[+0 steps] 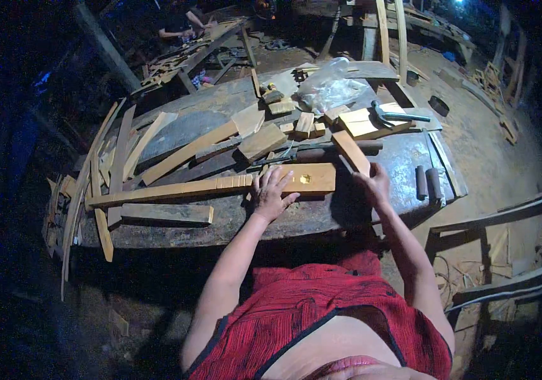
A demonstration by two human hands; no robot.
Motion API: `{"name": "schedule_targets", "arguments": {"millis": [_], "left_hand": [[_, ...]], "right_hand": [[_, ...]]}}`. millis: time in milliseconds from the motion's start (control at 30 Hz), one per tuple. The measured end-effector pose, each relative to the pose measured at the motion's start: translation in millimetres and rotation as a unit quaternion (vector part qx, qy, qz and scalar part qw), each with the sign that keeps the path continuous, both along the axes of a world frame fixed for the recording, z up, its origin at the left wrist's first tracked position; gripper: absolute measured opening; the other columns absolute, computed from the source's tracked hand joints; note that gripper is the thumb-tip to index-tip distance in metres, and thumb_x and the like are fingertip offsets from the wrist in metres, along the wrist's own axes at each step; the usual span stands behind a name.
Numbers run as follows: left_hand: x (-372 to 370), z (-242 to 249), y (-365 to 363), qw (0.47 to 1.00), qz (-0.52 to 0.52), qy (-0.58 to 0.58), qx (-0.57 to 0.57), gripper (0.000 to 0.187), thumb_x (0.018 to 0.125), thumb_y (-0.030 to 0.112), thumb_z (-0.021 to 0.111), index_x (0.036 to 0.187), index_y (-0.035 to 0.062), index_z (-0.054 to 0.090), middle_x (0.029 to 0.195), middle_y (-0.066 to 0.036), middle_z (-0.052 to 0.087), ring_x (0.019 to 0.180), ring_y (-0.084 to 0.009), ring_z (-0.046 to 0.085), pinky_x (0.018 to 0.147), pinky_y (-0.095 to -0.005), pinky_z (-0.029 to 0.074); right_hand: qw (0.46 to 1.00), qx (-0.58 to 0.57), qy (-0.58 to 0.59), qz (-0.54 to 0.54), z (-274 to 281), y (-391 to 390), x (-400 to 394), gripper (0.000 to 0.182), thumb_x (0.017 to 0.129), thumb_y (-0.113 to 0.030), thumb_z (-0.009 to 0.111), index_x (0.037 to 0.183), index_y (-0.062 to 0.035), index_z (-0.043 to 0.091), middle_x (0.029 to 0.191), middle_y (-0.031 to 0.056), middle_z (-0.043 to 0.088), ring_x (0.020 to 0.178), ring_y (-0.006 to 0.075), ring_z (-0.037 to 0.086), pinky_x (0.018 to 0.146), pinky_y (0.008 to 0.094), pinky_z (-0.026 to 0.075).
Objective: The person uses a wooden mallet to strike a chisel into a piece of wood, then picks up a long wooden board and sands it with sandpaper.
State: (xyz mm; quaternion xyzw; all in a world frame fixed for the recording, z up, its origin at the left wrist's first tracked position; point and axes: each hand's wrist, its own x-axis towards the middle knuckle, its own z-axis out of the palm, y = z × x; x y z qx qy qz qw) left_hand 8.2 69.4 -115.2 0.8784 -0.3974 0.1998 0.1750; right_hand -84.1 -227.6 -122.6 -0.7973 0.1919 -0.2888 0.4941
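My left hand [273, 193] lies with fingers spread over a long wooden piece [312, 180], pressing it to the workbench. This piece has a thick block end with a small chipped-out hole, and a narrower shaft with marks across it runs left. To the right, my right hand [374, 183] is closed around the near end of a rectangular wooden block [350, 152], which is tilted up to the left, apart from the long piece. A short wooden bar [168, 213] lies below the shaft. Beyond the right hand, a hammer [398, 116] rests on a pale wood block [363, 124].
The dark workbench [220, 236] holds several offcuts, a clear plastic bag [331, 88] at the back and two dark cylinders [428, 182] at the right. Long strips [96, 152] overhang its left edge. Another person [188, 25] works at a far bench.
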Motion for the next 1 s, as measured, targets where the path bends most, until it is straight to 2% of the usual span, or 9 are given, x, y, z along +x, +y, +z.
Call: {"name": "schedule_targets", "arguments": {"millis": [200,267,333,400,533,800,867,900,1000], "left_hand": [[0.3,1.5,1.2,1.0,0.009,-0.006,-0.008,0.062,0.074,0.053,0.057,0.124,0.0184,0.048,0.13,-0.013,0.04,0.122,-0.032,0.033,0.102,-0.0489,0.017],[2.4,-0.2,1.1,0.999,-0.005,0.021,-0.039,0.064,0.073,0.052,0.059,0.124,0.0155,0.048,0.129,-0.013,0.041,0.118,-0.0324,0.038,0.101,-0.0475,0.02],[4.1,-4.5,-0.1,0.999,-0.003,0.002,-0.044,0.065,0.072,0.05,0.062,0.124,0.0138,0.048,0.129,-0.015,0.042,0.117,-0.0313,0.04,0.101,-0.0471,0.021],[7.3,-12.8,-0.8,0.999,0.0,-0.017,-0.036,0.064,0.073,0.048,0.062,0.124,0.0129,0.048,0.13,-0.015,0.042,0.119,-0.0314,0.039,0.1,-0.0476,0.022],[5.9,-12.0,-1.7,0.999,-0.012,0.01,-0.04,0.064,0.074,0.046,0.061,0.125,0.0099,0.046,0.129,-0.015,0.043,0.119,-0.0304,0.039,0.1,-0.0481,0.022],[4.0,-8.0,-1.1,0.996,-0.034,0.003,-0.077,0.064,0.077,0.045,0.059,0.126,0.0075,0.042,0.126,-0.016,0.045,0.116,-0.0302,0.042,0.099,-0.0489,0.023],[4.1,-4.3,0.6,0.996,-0.021,0.018,-0.09,0.066,0.077,0.046,0.058,0.127,0.0064,0.041,0.125,-0.017,0.046,0.116,-0.0304,0.042,0.099,-0.0489,0.023],[8.5,-7.1,0.1,0.99,-0.048,0.007,-0.13,0.067,0.076,0.044,0.059,0.127,0.0047,0.04,0.123,-0.017,0.047,0.113,-0.0319,0.044,0.097,-0.0481,0.025],[17.2,-17.9,8.2,0.975,-0.05,0.054,-0.21,0.07,0.077,0.045,0.056,0.127,0.0006,0.036,0.118,-0.02,0.05,0.107,-0.0342,0.048,0.092,-0.0469,0.031]], "right_hand": [[0.929,-0.337,0.108,-0.11,19.3,20.4,13.5,0.056,0.064,-0.027,0.074,0.111,-0.0058,0.053,0.106,0.017,0.052,0.096,0.0293,0.051,0.083,0.0391,0.042],[0.897,-0.436,-0.066,-0.044,17.6,33.2,14.5,0.058,0.068,-0.034,0.068,0.114,-0.0063,0.048,0.11,0.0159,0.049,0.099,0.0319,0.049,0.079,0.0413,0.041],[0.987,-0.016,0.06,0.146,28.6,61.9,14.8,0.05,0.074,-0.025,0.059,0.118,-0.0077,0.044,0.117,0.0151,0.044,0.107,0.0325,0.043,0.081,0.0435,0.039],[0.88,-0.458,-0.027,0.126,8.9,69.9,17.7,0.045,0.075,-0.017,0.052,0.118,-0.0085,0.044,0.118,0.0132,0.043,0.11,0.0305,0.04,0.081,0.0436,0.038],[0.885,-0.441,0.091,0.115,2.8,79.4,35.1,0.046,0.074,-0.016,0.05,0.119,-0.0097,0.044,0.115,0.0122,0.044,0.111,0.0296,0.04,0.081,0.0431,0.037],[0.877,-0.447,0.135,0.115,15.0,77.2,25.6,0.043,0.074,-0.018,0.051,0.116,-0.011,0.046,0.106,0.0112,0.046,0.098,0.0271,0.044,0.075,0.0411,0.038],[0.863,-0.475,0.11,0.133,9.2,74.3,12.1,0.075,0.053,-0.035,0.076,0.115,-0.0065,0.045,0.105,0.0133,0.044,0.097,0.0275,0.043,0.075,0.0389,0.038],[0.892,-0.422,0.09,0.133,4.4,77.0,5.6,0.079,0.043,-0.028,0.079,0.11,-0.0012,0.045,0.105,0.0154,0.044,0.102,0.033,0.041,0.085,0.0424,0.038],[0.91,-0.37,0.076,0.168,-6.5,66.9,-22.4,0.091,0.045,-0.038,0.079,0.116,0.0023,0.039,0.107,0.0216,0.042,0.099,0.0387,0.044,0.087,0.0433,0.039]]}}
